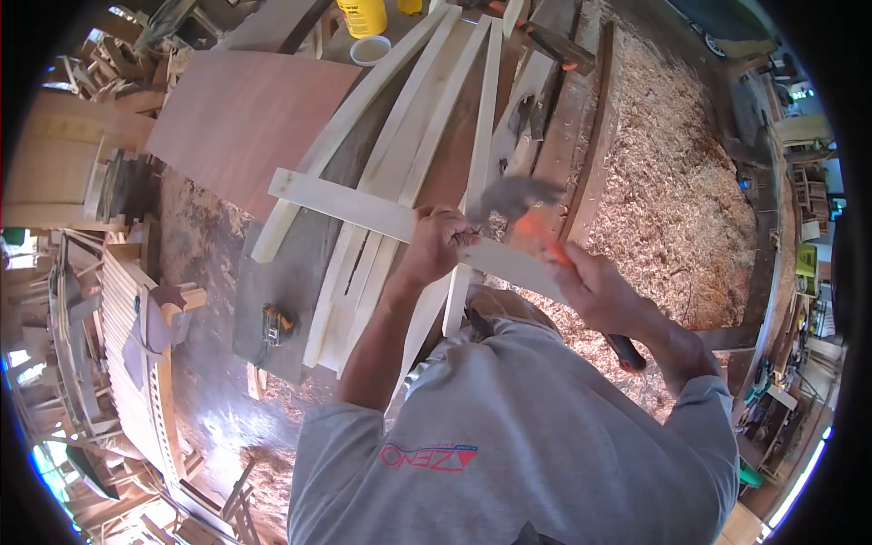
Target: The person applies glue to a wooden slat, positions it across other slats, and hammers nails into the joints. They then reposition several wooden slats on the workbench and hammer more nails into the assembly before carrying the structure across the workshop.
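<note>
My right hand [595, 286] is wrapped round a claw hammer [543, 238] with an orange and black handle. Its dark head is blurred and hangs just above and beside my left hand. On a pale wooden crosspiece [350, 203] rests my left hand [438, 243], its fingers pinched together near the joint with a long strip. Whatever lies between those fingertips is too small to make out. The crosspiece lies across several long pale wooden strips [413, 136], which run away from my body over the bench.
A reddish plywood sheet [259, 113] lies at the left, near a white cup [371, 51] and a yellow container [363, 16]. A small black and orange tool [275, 322] sits on the bench's near left part. Wood shavings [677, 182] cover the floor at right.
</note>
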Demonstrator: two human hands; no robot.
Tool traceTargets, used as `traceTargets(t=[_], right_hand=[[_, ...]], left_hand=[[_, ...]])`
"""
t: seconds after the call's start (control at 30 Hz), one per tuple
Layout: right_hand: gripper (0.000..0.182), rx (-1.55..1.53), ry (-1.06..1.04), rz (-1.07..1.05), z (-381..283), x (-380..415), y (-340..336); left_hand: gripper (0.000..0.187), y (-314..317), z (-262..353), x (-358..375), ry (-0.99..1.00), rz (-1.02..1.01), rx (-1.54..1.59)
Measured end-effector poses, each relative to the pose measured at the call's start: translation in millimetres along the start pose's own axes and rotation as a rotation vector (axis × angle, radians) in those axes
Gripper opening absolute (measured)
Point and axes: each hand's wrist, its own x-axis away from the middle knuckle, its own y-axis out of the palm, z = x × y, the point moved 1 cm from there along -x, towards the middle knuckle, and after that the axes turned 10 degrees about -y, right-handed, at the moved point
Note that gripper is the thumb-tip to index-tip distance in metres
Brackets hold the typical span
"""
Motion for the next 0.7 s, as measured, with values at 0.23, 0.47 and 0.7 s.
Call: traceTargets(t=[0.23,0.47,0.7], right_hand=[[0.030,-0.333,0.189,0.167,-33,-10,-34],[0.034,0.044,0.202,-0.172,19,-8,4],[0.032,-0.234,-0.249,0.650,-57,-16,-95]], left_hand=[[0.010,0,4,0,-0.044,-0.017,0.064],[0.009,-8,5,-8,-0.039,-0.058,0.011],[0.017,-35,-19,-30,0.048,0.299,0.061]])
